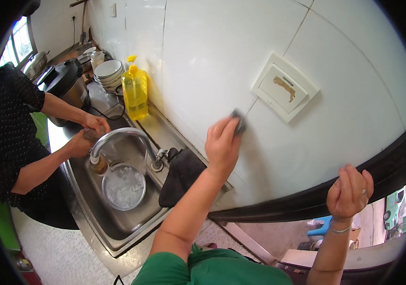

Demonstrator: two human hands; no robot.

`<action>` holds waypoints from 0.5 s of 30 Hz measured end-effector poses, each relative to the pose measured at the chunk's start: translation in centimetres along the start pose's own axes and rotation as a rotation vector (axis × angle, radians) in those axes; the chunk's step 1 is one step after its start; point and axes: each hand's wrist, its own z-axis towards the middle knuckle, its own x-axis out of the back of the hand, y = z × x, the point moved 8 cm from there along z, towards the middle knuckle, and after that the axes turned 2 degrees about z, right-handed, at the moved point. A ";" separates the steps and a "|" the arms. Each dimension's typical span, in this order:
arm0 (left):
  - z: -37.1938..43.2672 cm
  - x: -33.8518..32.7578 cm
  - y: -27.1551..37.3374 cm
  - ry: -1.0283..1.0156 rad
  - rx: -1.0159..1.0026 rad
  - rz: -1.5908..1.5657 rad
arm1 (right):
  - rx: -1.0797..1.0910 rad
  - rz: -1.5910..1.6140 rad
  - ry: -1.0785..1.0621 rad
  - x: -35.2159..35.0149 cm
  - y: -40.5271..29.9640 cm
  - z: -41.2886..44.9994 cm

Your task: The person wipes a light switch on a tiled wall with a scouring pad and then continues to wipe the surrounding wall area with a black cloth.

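My left hand (222, 146) grips a dark grey scouring pad (238, 123), slightly blurred, against the white tiled wall (210, 71). A square white wall switch (270, 94) with a brown torn patch on its rocker sits up and to the right of the pad. Off to the right, my right hand (350, 192) is raised beside the dark door frame (295, 203). Its fingers are loosely curled and no object shows in them. A ring and a bracelet are on that hand and wrist.
Left, another person's hands (92, 137) hold a blurred item by the curved faucet (124, 131). The steel sink (139, 224) holds a basin of sudsy water (124, 187). A black cloth (181, 176), yellow soap bottle (135, 92), stacked bowls (108, 73) and electric cooker (66, 83) stand around it.
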 end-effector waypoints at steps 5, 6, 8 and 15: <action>2.7 0.6 2.5 0.013 -0.143 0.006 | -0.001 0.004 0.003 -0.2 -0.3 -0.1; 0.9 0.2 1.6 -0.030 -0.108 0.019 | -0.005 0.001 0.005 0.0 0.0 0.0; -2.0 -0.4 -0.5 -0.095 -0.029 0.031 | -0.013 0.011 0.019 0.3 0.2 0.1; 2.8 0.4 3.7 0.026 -0.105 0.034 | -0.010 0.045 0.000 -0.2 -0.2 0.3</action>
